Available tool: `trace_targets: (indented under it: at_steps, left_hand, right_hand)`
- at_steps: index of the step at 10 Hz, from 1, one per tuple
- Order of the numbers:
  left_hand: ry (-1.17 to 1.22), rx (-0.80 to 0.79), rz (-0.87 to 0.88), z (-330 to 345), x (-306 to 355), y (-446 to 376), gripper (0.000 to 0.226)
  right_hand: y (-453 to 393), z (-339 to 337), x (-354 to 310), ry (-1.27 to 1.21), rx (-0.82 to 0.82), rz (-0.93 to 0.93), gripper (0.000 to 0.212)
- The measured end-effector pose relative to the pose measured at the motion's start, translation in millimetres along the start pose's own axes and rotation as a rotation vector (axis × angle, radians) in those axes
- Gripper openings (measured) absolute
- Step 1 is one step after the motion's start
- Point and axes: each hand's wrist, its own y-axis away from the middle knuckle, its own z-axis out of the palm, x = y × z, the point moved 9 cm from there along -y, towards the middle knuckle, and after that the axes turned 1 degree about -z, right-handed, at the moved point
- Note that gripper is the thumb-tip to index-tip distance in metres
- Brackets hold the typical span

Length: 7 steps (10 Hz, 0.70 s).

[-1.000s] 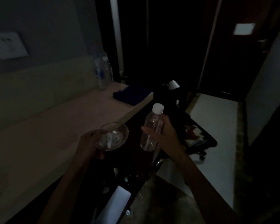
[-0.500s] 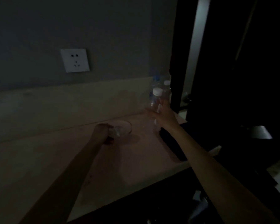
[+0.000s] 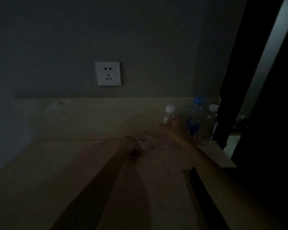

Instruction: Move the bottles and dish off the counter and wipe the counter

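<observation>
The room is very dark. My right hand (image 3: 174,128) grips a clear bottle with a white cap (image 3: 169,113), held near the back right of the pale counter (image 3: 73,163). Just right of it stand a blue-capped bottle (image 3: 194,120) and another white-capped bottle (image 3: 212,118) in the corner. My left hand (image 3: 130,144) holds the rim of a clear glass dish (image 3: 147,142), which is low over or on the counter near the backsplash; I cannot tell which.
A dark cloth (image 3: 204,193) lies along the counter's right edge under my right forearm. A white wall socket (image 3: 108,73) sits above the backsplash. Right of the counter is a dark doorway with a pale frame (image 3: 271,47).
My view swung from the room's floor side back to the counter. Both hands carried the dish and the bottle over the counter toward its back right corner.
</observation>
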Motion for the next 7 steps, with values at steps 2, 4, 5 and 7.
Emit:
trace_targets:
  at_steps: [2, 4, 5, 7]
  left_hand:
    - [0.058, -0.016, -0.053, 5, 12, 11, 0.042]
    - [0.19, 0.095, 0.054, -3, 30, 42, 0.03]
    - [0.211, 0.077, 0.13, -5, 32, 44, 0.051]
    - [0.042, 0.254, 0.066, -36, 1, 42, 0.08]
  right_hand:
    - [-2, 6, 1, 0.049, 0.013, -0.005, 0.072]
    - [10, 4, 2, 0.088, 0.015, 0.029, 0.072]
    - [17, 3, -1, 0.106, 0.011, 0.031, 0.08]
    - [42, -13, -11, 0.048, 0.018, 0.005, 0.061]
